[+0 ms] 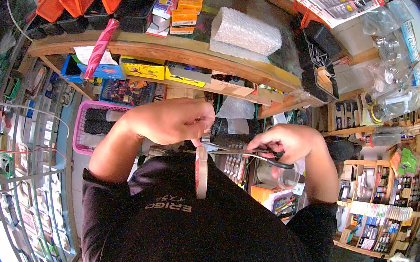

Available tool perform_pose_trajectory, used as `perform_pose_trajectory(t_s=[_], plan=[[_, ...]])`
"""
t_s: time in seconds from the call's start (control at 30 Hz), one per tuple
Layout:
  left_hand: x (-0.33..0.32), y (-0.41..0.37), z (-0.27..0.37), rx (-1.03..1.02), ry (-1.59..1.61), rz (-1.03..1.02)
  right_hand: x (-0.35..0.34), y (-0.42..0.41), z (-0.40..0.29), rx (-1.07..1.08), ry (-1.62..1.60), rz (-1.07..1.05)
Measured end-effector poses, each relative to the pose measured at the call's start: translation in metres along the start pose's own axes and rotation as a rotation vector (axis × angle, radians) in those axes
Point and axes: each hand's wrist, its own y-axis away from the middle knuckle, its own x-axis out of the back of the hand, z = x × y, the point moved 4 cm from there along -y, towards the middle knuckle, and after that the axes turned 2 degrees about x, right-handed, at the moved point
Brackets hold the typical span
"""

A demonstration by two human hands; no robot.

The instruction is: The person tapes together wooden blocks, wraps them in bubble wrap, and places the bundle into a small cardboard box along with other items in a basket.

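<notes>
My left hand point(172, 121) is closed, its fingertips on the strip end of a roll of tape point(201, 172). The roll hangs edge-on below those fingers, in front of the black shirt. Scissors point(231, 151) with black handles are in my right hand point(286, 141), their blades slightly apart and pointing left, close to the tape under my left hand. Whether the blades touch the tape cannot be told. Beyond both hands, a bubble-wrapped package point(246, 32) lies on the glass counter top, right of several small orange boxes point(185, 11).
The wooden counter edge point(164, 50) runs across in front, with a pink wrapped roll point(102, 49) sticking out over it. A pink plastic basket point(78, 127) stands at the left, near my left forearm. Behind my right arm are a clear jar point(288, 175) and stocked wooden shelves point(364, 207).
</notes>
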Motion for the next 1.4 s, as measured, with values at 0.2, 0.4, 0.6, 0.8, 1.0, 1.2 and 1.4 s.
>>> perform_pose_trajectory(t_s=[0.2,0.4,0.6,0.8,1.0,1.2,1.4], plan=[[0.0,0.004,0.002,0.015,-0.054,0.013,0.001,-0.022,-0.024,0.075,-0.173,-0.065],[0.0,0.008,0.002,0.032,-0.024,-0.004,-0.001,-0.036,-0.02,0.143,-0.231,-0.071],[-0.002,0.009,0.002,0.016,0.038,0.029,0.003,-0.04,-0.03,0.126,-0.163,-0.115],[0.0,0.006,-0.001,0.043,-0.057,0.011,0.007,-0.043,-0.032,0.138,-0.164,-0.137],[0.0,0.002,0.0,0.056,-0.025,0.021,0.008,-0.043,-0.025,0.187,-0.215,-0.128],[-0.001,0.0,-0.004,0.097,-0.044,0.018,0.012,-0.045,-0.024,0.19,-0.147,-0.136],[-0.001,-0.002,-0.002,0.072,-0.14,-0.015,0.007,-0.049,-0.016,0.15,-0.251,-0.128]])
